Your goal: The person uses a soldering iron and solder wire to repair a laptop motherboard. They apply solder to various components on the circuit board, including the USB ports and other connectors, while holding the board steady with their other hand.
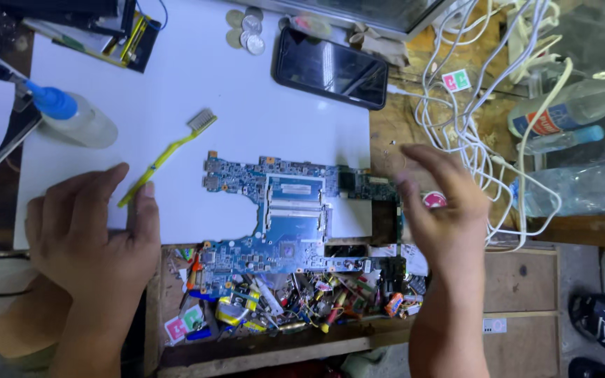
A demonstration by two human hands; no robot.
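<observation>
Cluttered workbench, white mat (pixel 176 84). Blue circuit board (pixel 281 217) half over open parts drawer (pixel 288 308); could tip in. Left hand (pixel 89 234) flat left of board, right hand (pixel 442 203) hovering open beside it, blurred.

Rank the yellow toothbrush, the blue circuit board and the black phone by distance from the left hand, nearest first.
1. Yellow toothbrush: its handle end lies by the left hand fingertips.
2. Blue circuit board: to the hand's right, mid-table.
3. Black phone: far up and right.
</observation>
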